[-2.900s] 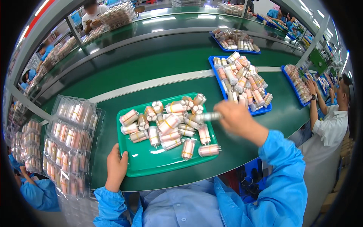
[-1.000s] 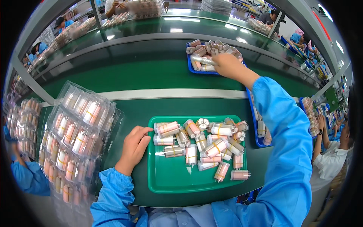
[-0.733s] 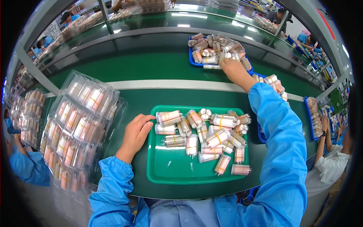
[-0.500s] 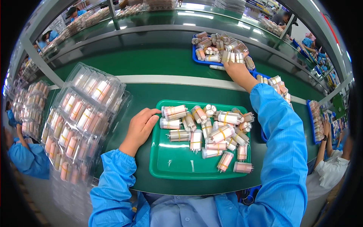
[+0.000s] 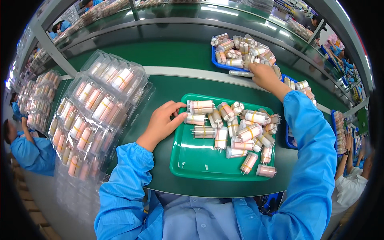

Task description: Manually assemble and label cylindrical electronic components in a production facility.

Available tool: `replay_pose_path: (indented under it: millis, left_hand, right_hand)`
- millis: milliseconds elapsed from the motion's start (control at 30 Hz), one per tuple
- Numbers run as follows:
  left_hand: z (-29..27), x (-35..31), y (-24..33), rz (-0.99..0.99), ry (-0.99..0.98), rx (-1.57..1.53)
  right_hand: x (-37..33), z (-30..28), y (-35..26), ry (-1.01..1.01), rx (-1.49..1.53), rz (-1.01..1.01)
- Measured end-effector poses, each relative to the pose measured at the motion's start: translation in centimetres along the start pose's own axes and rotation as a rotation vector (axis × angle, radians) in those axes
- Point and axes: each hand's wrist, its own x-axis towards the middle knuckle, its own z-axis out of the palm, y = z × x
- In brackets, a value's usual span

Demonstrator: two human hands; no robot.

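A green tray (image 5: 192, 162) lies in front of me, holding several clear cylindrical bundles (image 5: 250, 132) of pink, white and brown tubes, many with yellow bands. My left hand (image 5: 162, 122) is at its far left corner, thumb and forefinger apart, their tips close to a bundle (image 5: 196, 119). My right hand (image 5: 267, 77) reaches to the near rim of a blue tray (image 5: 218, 63) heaped with similar bundles. Its fingers are bent down together beside a grey tube-like piece (image 5: 241, 74) lying along that rim. Whatever lies between those fingers is hidden.
Stacked clear plastic blister trays (image 5: 94, 100) filled with tubes lean at the left. A second blue tray (image 5: 291, 141) is partly behind my right arm. A pale rail (image 5: 192, 72) crosses the green bench. Other people work at both sides.
The whole view has shifted, so the trays appear further right and slightly higher. My right fingers have moved down from the white-ended bundles toward the blue tray's near rim. The left hand's thumb and forefinger stay near the green tray's corner.
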Motion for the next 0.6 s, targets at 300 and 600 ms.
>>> replay_pose_path:
  millis: [300,600]
  left_hand:
    - [0.1,-0.3,0.3,0.114,0.212,0.14]
    - [1.5,1.3,6.4,0.435,0.096,0.587]
  right_hand:
    - [-3.5,-3.6,-6.4,-0.146,0.202,-0.018]
    - [-7.0,-12.6,-11.8,0.236,0.805,0.203]
